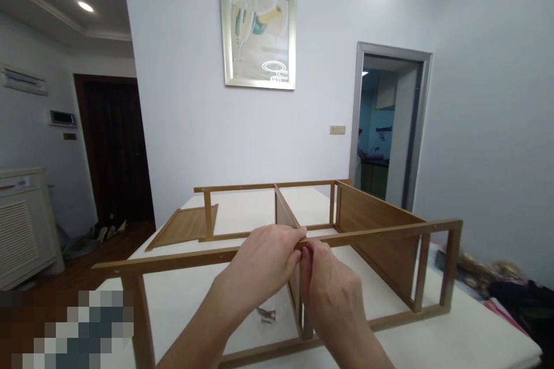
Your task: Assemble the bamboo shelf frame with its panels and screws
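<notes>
- Head view, frame: the wooden frame rests on the table, directly below and around both hands.
- Head view, left hand: the left hand is clamped over the near rail, at the joint with the middle shelf.
- Head view, right hand: the right hand has its fingers curled in at the same joint, just beside the left fingertips. Whether they clamp the rail or a small part cannot be told.
- Head view, adjacent parts: screws lie below the left hand. The end shelf is to the right, beyond the right hand. A loose panel lies flat, beyond and left of the left hand.
- Handling, judged: the frame is stiff and light for its size, but awkward; thin rails may twist at loose joints. Hold the rail close to a joint, on both sides; avoid lifting by one end. Screws are small and roll easily.
</notes>
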`<action>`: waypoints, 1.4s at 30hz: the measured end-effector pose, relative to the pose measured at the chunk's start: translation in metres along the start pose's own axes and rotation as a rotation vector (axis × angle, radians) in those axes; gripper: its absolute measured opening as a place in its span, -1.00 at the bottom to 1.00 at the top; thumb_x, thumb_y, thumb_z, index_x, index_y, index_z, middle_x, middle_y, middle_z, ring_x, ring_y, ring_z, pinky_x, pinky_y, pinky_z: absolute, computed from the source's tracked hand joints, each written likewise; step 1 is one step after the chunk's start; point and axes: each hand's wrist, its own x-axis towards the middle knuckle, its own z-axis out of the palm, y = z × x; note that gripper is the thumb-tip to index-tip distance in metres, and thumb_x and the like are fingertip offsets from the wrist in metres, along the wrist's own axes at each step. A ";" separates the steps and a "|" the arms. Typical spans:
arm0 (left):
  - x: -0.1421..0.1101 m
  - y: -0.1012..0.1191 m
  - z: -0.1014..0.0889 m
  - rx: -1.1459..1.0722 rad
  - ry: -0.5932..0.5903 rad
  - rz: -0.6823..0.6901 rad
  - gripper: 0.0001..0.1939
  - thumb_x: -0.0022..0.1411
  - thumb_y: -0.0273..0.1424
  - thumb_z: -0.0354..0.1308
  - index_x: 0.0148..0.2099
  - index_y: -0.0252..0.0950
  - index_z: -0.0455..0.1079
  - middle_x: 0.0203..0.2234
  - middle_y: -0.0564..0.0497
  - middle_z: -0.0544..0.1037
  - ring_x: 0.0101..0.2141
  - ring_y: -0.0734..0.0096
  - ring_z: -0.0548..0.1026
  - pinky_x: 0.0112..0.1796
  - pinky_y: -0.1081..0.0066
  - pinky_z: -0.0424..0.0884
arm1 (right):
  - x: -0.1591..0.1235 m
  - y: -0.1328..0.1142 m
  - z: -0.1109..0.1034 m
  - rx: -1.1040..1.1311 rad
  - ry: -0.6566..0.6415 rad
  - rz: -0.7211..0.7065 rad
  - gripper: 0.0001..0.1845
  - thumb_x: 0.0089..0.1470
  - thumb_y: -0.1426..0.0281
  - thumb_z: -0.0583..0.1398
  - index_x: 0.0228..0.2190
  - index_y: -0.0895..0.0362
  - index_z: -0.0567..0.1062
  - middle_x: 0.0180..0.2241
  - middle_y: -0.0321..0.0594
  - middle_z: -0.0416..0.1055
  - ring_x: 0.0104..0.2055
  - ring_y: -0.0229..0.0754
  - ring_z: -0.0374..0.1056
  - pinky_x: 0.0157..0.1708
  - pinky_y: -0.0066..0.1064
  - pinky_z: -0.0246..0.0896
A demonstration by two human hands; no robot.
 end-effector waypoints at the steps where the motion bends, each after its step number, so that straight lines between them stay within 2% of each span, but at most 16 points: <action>1: 0.000 0.000 0.000 -0.001 0.001 0.000 -0.72 0.29 -0.47 -0.03 -0.07 -0.18 0.46 -0.35 0.03 0.60 -0.31 0.30 0.54 -0.24 0.36 0.39 | 0.000 0.000 0.000 -0.003 -0.002 -0.006 -0.85 0.29 0.47 0.00 -0.31 0.16 0.34 -0.53 -0.29 0.35 -0.57 -0.27 0.24 -0.55 -0.41 -0.01; 14: 0.000 0.001 0.001 0.004 -0.001 -0.008 -0.72 0.31 -0.47 -0.03 -0.06 -0.18 0.46 -0.34 0.03 0.60 -0.30 0.30 0.55 -0.25 0.35 0.40 | -0.002 0.000 0.001 -0.017 -0.024 0.005 -0.85 0.29 0.48 -0.01 -0.34 0.14 0.29 -0.52 -0.29 0.31 -0.56 -0.25 0.18 -0.55 -0.39 -0.09; 22: 0.000 0.002 0.001 -0.002 -0.001 -0.008 -0.72 0.30 -0.48 -0.06 -0.10 -0.21 0.47 -0.32 -0.01 0.60 -0.29 0.32 0.55 -0.20 0.37 0.41 | 0.001 0.002 -0.001 -0.119 -0.052 -0.058 -0.74 0.29 0.50 -0.03 -0.45 0.10 0.25 -0.59 -0.34 0.22 -0.60 -0.26 0.08 -0.56 -0.36 -0.21; 29: 0.001 0.002 0.001 -0.010 0.008 -0.003 -0.71 0.30 -0.49 -0.05 -0.08 -0.19 0.47 -0.33 0.02 0.60 -0.30 0.30 0.55 -0.23 0.35 0.41 | 0.001 0.001 -0.001 -0.108 -0.047 -0.046 -0.73 0.30 0.49 -0.04 -0.45 0.10 0.28 -0.58 -0.33 0.23 -0.60 -0.26 0.10 -0.55 -0.36 -0.20; 34: 0.001 0.002 -0.001 -0.005 0.002 -0.006 -0.70 0.29 -0.50 -0.04 -0.06 -0.18 0.46 -0.34 0.02 0.60 -0.31 0.30 0.55 -0.22 0.35 0.40 | 0.002 -0.001 -0.005 -0.023 -0.024 0.023 -0.81 0.29 0.42 0.01 -0.39 0.12 0.31 -0.56 -0.33 0.28 -0.57 -0.26 0.16 -0.54 -0.39 -0.12; 39: 0.001 0.002 -0.001 -0.003 -0.019 0.000 -0.75 0.32 -0.45 -0.04 -0.11 -0.21 0.46 -0.31 -0.01 0.60 -0.27 0.30 0.54 -0.20 0.36 0.39 | 0.004 -0.002 -0.007 -0.061 -0.089 -0.005 -0.81 0.27 0.48 -0.02 -0.40 0.11 0.28 -0.56 -0.33 0.25 -0.57 -0.25 0.15 -0.55 -0.38 -0.15; 42: 0.001 0.002 -0.001 0.009 -0.019 -0.004 -0.75 0.34 -0.42 -0.07 -0.14 -0.21 0.45 -0.35 0.00 0.59 -0.32 0.32 0.54 -0.25 0.37 0.38 | 0.006 -0.002 -0.007 -0.109 -0.109 -0.028 -0.79 0.25 0.52 -0.05 -0.42 0.10 0.25 -0.56 -0.33 0.23 -0.58 -0.25 0.13 -0.56 -0.38 -0.18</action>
